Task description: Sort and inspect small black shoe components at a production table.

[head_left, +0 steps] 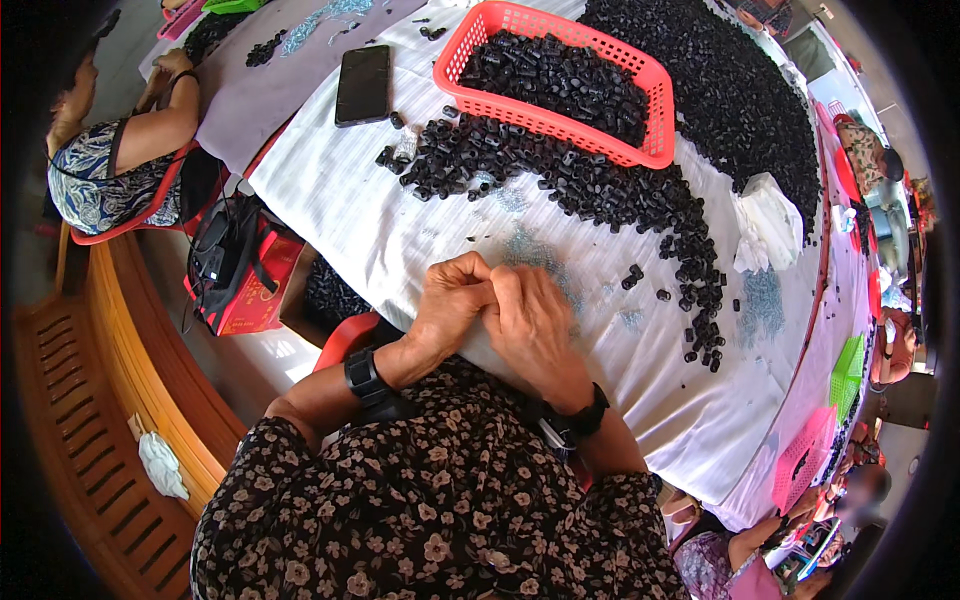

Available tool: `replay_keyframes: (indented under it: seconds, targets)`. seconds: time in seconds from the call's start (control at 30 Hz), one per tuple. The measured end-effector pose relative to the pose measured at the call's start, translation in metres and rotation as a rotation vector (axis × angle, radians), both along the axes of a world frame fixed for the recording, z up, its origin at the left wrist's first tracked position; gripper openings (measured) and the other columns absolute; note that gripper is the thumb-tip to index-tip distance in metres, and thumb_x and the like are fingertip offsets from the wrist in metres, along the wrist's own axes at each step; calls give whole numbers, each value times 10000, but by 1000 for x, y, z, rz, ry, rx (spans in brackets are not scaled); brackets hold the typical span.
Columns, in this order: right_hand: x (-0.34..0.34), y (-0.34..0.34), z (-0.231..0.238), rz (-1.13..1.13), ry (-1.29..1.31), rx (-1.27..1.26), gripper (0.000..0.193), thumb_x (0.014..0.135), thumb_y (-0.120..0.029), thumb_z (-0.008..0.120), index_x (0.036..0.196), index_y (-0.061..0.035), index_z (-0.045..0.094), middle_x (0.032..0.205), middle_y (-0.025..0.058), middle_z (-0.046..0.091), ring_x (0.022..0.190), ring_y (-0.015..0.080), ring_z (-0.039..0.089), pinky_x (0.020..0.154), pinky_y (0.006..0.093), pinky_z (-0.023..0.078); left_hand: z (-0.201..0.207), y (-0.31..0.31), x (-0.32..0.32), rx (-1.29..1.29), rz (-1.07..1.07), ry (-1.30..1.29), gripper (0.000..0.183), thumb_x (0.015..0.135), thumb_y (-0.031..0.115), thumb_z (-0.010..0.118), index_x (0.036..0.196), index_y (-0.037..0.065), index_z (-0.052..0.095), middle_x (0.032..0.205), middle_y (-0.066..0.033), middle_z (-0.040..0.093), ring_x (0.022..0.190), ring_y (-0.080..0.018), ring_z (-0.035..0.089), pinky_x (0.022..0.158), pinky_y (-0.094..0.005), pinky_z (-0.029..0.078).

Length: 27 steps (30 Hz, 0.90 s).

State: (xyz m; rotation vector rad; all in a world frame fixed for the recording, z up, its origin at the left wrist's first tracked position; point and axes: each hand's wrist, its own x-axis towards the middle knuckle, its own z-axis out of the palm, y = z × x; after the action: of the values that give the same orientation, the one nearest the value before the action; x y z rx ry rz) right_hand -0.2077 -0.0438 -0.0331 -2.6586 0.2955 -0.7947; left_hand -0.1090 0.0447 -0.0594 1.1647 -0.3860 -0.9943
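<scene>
My left hand (452,297) and my right hand (530,318) meet fingertip to fingertip above the white cloth (640,430). Both are closed in a pinch, and whatever sits between the fingers is hidden or too small to make out. Just beyond them a scatter of tiny pale blue-grey pieces (535,250) lies on the cloth. Farther out spreads a band of small black cylindrical parts (560,170). A red perforated basket (655,140) filled with the same black parts stands behind that band.
A black phone (363,86) lies at the far left of the cloth. Crumpled white plastic (770,225) sits to the right, near a large black heap (700,60). A person (130,150) works at the left; others are at the right. A wooden bench (110,400) stands at lower left.
</scene>
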Motion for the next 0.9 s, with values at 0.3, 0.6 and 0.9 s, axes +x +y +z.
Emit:
replay_keyframes:
  seconds: [0.3,0.6,0.9]
  targets:
    - [0,-3,-5,63,-86,94,361,667,8,592,1014,-25,497,821,112,538,742,278,542,667,375,469,10,-1,8,-66,-117,-36,112,749,-95,566,739,16,579,730,-5,600,647,-64,523,598,-206,426]
    - [1,-43,-1,-114,-87,353,247,830,-17,536,1077,-18,543,898,143,534,811,310,560,702,384,468,25,1,35,51,-184,-91,173,894,65,563,1047,-12,591,845,-52,631,722,-110,599,699,-258,508]
    - [14,-61,-24,-121,77,-22,270,720,30,551,983,-26,583,861,123,491,847,297,542,723,380,484,26,-1,30,-81,-322,-99,315,846,2,610,1153,-21,544,906,-81,633,805,-127,610,772,-262,495]
